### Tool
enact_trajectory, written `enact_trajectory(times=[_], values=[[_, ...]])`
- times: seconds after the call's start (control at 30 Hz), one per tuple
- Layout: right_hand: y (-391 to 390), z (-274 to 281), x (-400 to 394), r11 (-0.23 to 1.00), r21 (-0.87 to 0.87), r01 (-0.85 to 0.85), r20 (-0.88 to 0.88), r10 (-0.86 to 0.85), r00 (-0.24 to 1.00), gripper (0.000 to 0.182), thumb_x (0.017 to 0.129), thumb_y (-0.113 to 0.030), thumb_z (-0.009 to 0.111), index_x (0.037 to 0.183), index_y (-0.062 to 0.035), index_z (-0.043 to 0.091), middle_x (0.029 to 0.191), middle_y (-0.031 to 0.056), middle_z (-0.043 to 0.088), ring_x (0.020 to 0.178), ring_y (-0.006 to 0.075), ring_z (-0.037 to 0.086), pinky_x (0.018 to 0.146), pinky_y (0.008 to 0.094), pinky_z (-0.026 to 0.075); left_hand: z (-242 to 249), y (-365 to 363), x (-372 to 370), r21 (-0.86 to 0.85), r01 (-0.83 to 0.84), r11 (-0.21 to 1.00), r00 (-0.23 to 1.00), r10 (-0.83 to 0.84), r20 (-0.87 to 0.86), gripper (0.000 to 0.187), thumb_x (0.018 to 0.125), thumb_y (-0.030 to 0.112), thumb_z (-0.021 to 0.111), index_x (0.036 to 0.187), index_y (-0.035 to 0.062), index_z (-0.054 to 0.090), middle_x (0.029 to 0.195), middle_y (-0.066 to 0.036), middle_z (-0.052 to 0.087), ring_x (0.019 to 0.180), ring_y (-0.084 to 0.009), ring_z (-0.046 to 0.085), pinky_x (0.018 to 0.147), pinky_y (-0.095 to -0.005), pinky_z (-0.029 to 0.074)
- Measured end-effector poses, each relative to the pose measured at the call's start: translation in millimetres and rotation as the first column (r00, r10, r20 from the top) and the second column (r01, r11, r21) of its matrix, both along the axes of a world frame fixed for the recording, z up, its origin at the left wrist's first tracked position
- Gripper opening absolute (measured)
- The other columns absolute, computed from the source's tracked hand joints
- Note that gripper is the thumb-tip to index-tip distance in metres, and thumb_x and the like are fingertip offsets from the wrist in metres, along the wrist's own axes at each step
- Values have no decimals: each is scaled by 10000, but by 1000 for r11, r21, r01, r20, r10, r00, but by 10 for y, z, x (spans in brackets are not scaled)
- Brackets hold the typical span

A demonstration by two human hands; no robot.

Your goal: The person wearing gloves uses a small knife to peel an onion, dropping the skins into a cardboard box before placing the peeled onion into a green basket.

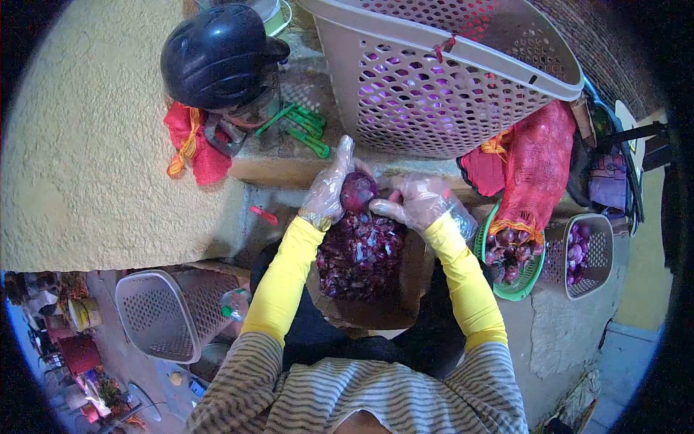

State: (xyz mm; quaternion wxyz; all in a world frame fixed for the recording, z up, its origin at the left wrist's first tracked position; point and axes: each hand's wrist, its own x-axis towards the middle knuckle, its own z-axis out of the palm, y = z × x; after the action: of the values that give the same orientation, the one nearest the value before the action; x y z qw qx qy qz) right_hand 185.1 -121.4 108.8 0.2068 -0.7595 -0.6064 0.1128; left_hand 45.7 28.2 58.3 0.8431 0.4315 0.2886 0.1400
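My left hand (331, 189), in a clear plastic glove, is wrapped round a red onion (358, 192) with the thumb pointing up. Just right of the onion, my gloved right hand (418, 202) is closed, its thumb and fingers turned towards the onion. A pinkish bit shows at its fingers, but I cannot make out what it grips. Below both hands, a cardboard box (394, 312) between my knees holds a heap of dark red onion skins (361, 257).
A large perforated basket (448, 94) of purple onions stands ahead. Right are a red mesh sack (538, 163), a green basket (519, 291) of onions and a smaller basket (600, 267). Left are a black helmet (213, 58), green-handled tools (307, 130) and a grey basket (155, 311).
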Motion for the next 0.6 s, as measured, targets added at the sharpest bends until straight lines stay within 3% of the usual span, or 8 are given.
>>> enact_trajectory(times=[0.1, 0.13, 0.2, 0.3, 0.4, 0.6], values=[[-1, 120, -1, 1000, 24, 15, -78, -13, 997, 576, 685, -652, 807, 860, -111, 715, 733, 67, 698, 700, 275, 690, 639, 404, 519, 115, -35, -24, 17, 64, 998, 998, -64, -13, 682, 992, 684, 419, 852, 58, 651, 793, -64, 656, 690, -154, 628, 659, -285, 535], [-3, 108, 4, 1000, 24, 15, -79, -14, 997, 576, 685, -652, 807, 860, -111, 715, 733, 67, 698, 700, 275, 690, 639, 404, 519, 127, -36, -26, 17, 64, 998, 998, -64, -14, 682, 992, 684, 419, 852, 58, 651, 793, -64, 656, 690, -154, 628, 659, -285, 535], [-16, 57, 34, 996, 86, -39, -74, 45, 996, 611, 718, -696, 745, 1030, -171, 750, 770, 75, 712, 727, 292, 697, 652, 442, 534, 137, -49, -16, -12, 92, 996, 995, -92, -38, 693, 977, 702, 430, 850, 58, 652, 776, -63, 646, 684, -158, 630, 644, -283, 533], [-3, -35, 58, 999, -6, -37, 10, 37, 999, 633, 695, -719, 748, 935, -134, 735, 787, 110, 709, 746, 306, 699, 669, 454, 533, 146, -69, 5, -45, 67, 997, 996, -70, -54, 718, 949, 737, 444, 848, 57, 651, 756, -63, 634, 664, -155, 622, 630, -284, 532], [6, -36, 52, 999, -10, -47, -30, 47, 998, 645, 693, -735, 739, 869, -115, 712, 805, 122, 710, 758, 317, 699, 671, 460, 532, 92, -37, 2, -79, 106, 991, 990, -112, -81, 731, 929, 756, 462, 838, 56, 655, 750, -59, 629, 657, -152, 610, 613, -280, 521], [7, 11, 31, 996, 27, -90, 26, 90, 996, 625, 777, -727, 671, 915, -120, 724, 788, 109, 703, 740, 325, 692, 652, 469, 525, 24, -35, 28, 24, 90, 996, 990, -87, -108, 734, 929, 754, 467, 785, 62, 664, 778, -65, 650, 731, -158, 615, 698, -298, 515]])
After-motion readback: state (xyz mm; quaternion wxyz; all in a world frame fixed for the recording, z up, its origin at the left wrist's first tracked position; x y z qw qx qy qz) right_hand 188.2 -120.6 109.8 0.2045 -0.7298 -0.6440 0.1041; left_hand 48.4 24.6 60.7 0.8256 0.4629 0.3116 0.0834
